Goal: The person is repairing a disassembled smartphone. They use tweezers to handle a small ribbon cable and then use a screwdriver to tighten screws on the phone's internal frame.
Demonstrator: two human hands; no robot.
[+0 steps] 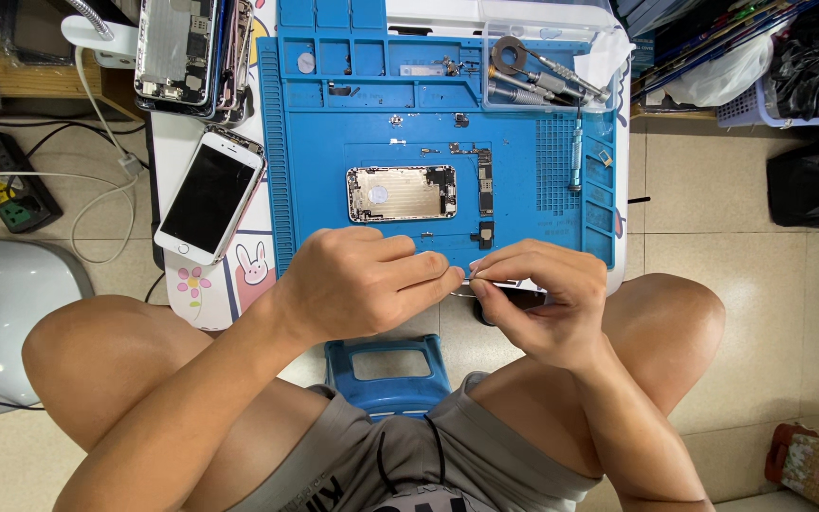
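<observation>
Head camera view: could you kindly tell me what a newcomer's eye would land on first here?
First, the bright blue rubber repair mat at the centre, with an opened silver phone housing lying on it. Just below, the left hand and right hand meet over a thin dark flat part. Left of the mat lies a white smartphone with a dark screen.

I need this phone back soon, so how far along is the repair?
Done: the phone shell lies opened and stripped on the blue mat, with small parts beside it. In hand: the left hand and right hand pinch a thin flat part. Left: the shell has no screen on it.
</observation>
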